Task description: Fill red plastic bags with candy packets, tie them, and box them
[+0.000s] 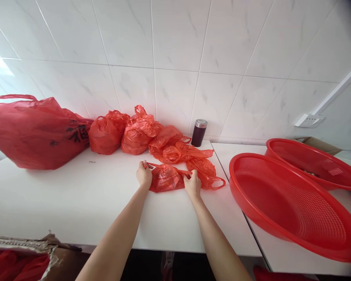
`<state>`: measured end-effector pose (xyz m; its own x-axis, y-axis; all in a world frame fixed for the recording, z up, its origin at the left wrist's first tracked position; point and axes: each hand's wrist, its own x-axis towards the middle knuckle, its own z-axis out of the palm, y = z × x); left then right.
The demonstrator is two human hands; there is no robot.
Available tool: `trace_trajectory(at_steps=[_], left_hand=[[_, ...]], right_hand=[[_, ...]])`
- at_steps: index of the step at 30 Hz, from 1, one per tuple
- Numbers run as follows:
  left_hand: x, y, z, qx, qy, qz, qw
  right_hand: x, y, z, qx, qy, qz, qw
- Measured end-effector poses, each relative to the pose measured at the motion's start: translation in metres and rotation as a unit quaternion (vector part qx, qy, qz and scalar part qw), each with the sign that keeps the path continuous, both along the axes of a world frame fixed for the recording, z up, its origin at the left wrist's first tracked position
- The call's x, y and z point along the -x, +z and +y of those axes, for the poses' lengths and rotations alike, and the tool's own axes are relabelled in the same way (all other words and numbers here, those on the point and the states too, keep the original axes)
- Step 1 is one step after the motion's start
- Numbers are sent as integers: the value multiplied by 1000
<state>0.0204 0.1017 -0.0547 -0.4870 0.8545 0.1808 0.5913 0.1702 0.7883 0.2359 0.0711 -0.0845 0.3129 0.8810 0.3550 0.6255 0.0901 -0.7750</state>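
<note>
Between my two hands a small red plastic bag (167, 180) rests on the white table, its top edge drawn out sideways. My left hand (144, 174) is closed on the bag's left end. At the other end, my right hand (193, 184) pinches the plastic between thumb and fingers. What lies inside the bag cannot be made out. Just behind and to the right, a crumpled red bag (204, 171) with a loop handle lies close to my right hand. Another loose red bag (168, 142) slumps behind the one I hold.
Two filled red bags (138, 134) (107, 134) stand by the tiled wall, beside a large red bag (43, 136). A dark flask (199, 134) is behind. Red plastic baskets (269, 195) (310, 160) sit right. A cardboard box (62, 259) stands at the lower left.
</note>
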Motion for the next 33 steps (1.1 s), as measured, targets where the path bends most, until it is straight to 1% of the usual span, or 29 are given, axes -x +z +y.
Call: trace_trajectory(at_steps=[2,4,6,7,9,11,12,13,15,17,19,22,23,24,26,27,29,31,33], left_hand=[[4,14,3,-4,13,8,1000],[6,34,5,-20,22,34,999],[1,55,4,-47,2,77,996],[-6,63,2,-58,-27,102,993],[-23,72,-5,-58,-121,149,980],[-41,72,-14,-24,-226,185,956],[-49,70,-18,0,-268,198,943],[-54,69,-21,22,-300,209,930],[-56,71,-28,53,-338,222,913],[-46,85,-36,65,-354,221,906],[-24,112,-50,71,-355,209,909],[29,163,-87,71,-322,153,932],[50,180,-104,53,-311,79,946],[71,195,-122,36,-300,-3,953],[112,219,-162,5,-247,-139,959],[130,226,-181,-6,-206,-179,962],[164,231,-212,-19,-115,-208,971],[195,226,-229,-26,-51,-183,981],[226,216,-231,-30,-23,-135,990]], right_hand=[[-2,1,0,-6,-3,26,1000],[-4,2,-1,-14,2,48,999],[-4,4,-3,-24,16,62,998],[-3,5,-4,-29,24,66,997],[-2,7,-7,-40,35,76,996],[-2,9,-11,-54,35,90,994],[-2,10,-12,-61,31,98,993],[-3,11,-13,-69,25,106,992],[-4,13,-14,-81,17,122,989],[-5,13,-12,-85,21,141,986],[-7,12,-10,-79,39,164,982],[-12,6,-5,-68,67,222,970],[-14,2,-2,-71,67,242,965],[-16,-1,0,-72,72,245,964],[-17,-7,5,-68,70,237,967],[-18,-9,6,-65,75,237,967],[-17,-11,7,-60,81,239,966],[-16,-11,5,-53,83,238,966],[-15,-10,3,-40,78,222,971]])
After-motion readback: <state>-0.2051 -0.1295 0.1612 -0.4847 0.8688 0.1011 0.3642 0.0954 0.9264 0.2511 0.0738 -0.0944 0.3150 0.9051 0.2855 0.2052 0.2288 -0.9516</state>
